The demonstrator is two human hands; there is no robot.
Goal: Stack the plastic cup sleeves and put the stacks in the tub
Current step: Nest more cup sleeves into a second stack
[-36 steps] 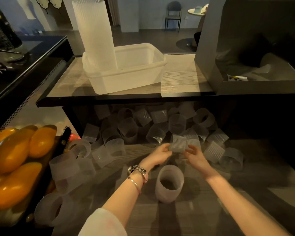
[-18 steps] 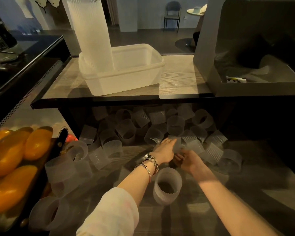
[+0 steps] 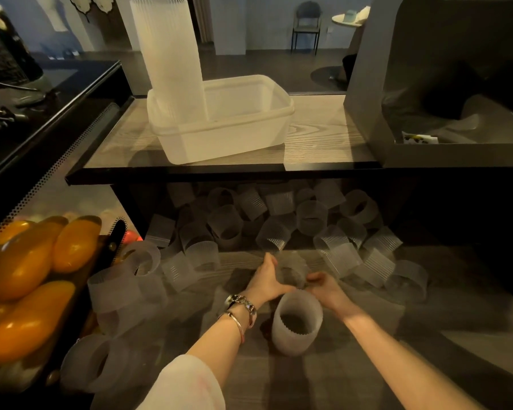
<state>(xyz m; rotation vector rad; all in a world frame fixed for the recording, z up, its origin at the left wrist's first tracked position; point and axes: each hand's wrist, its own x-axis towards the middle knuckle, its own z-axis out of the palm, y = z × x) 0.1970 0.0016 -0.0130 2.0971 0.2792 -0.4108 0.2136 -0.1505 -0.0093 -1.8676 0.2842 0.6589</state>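
Dim café interior; wood-grain shelf above, lower desk beneath. Tub near the shelf's left end, one tall stack upright in its left corner. Loose sleeves strewn along the desk's far edge, under the shelf. Sleeve held between left hand and right hand, fingers of both curled on it; blur hides the exact grip. Sleeve drawn back from the far pile within the last second, now just above the short stack standing nearer the desk's front edge. Likely reading: one more piece about to be nested, stack nowhere near tub height. Orange fruit at left.
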